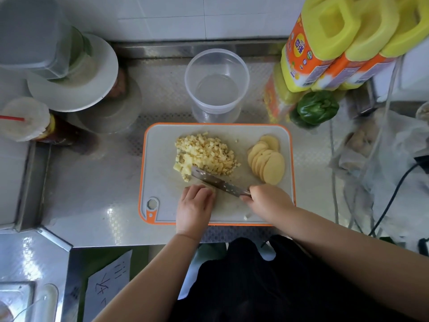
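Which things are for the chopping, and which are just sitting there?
For the chopping: knife in the right hand; left hand holding down a potato piece; diced potato; potato slices; cutting board.
Just sitting there: clear tub; green pepper; yellow bottles; plates; cup with a red straw.

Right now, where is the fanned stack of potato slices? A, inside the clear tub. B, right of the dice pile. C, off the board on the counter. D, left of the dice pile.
B: the slices lie fanned on the right side of the board, the dice pile sits to their left, and the tub holds none.
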Demonstrator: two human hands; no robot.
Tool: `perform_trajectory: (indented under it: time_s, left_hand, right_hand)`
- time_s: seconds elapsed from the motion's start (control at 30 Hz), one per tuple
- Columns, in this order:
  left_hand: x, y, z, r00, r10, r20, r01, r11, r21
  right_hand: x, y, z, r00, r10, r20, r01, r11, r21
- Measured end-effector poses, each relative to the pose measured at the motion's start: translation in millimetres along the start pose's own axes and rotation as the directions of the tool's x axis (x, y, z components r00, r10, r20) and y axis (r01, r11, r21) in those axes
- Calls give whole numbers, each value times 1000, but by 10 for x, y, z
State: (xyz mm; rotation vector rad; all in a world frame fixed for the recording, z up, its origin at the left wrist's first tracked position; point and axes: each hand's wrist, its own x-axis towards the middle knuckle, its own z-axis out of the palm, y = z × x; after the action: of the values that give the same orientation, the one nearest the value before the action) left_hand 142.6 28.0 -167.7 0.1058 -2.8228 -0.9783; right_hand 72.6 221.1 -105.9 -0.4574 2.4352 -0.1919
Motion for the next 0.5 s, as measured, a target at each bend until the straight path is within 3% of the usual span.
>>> perform_trajectory:
  time_s: [0.1, 0.17, 0.27, 0.3, 0.37, 0.43, 0.5]
  left_hand:
    - [-13, 76, -144, 998, 39, -48, -39, 999, -10]
    - [29, 186, -358, 981, 79, -176, -85, 996, -25]
    - [292, 396, -740, 941, 88, -327, -96, 995, -9]
    - [431, 461, -836, 959, 90, -269, -94, 996, -3]
    - [721, 582, -953, 995, 76, 68, -79, 996, 51]
    - [922, 668, -925, 881, -18, 473, -109, 964, 242]
    - [1006, 726, -848, 752, -89, 653, -205, 910, 361]
  right_hand:
    - [-93, -6, 2, 991, -78, -109, 66, 991, -114]
    - [-177, -37, -3, 956, -157, -250, 111, 976, -187]
    - [-245, -50, -6, 921, -152, -358, 64, 967, -247]
    - [-255, -48, -10, 912, -162, -376, 64, 963, -261]
    - [-279, -49, -38, 897, -200, -395, 87, 954, -286]
    - [-282, -39, -65, 887, -229, -401, 102, 944, -312]
    - [-277, -42, -91, 886, -250, -389, 118, 935, -333]
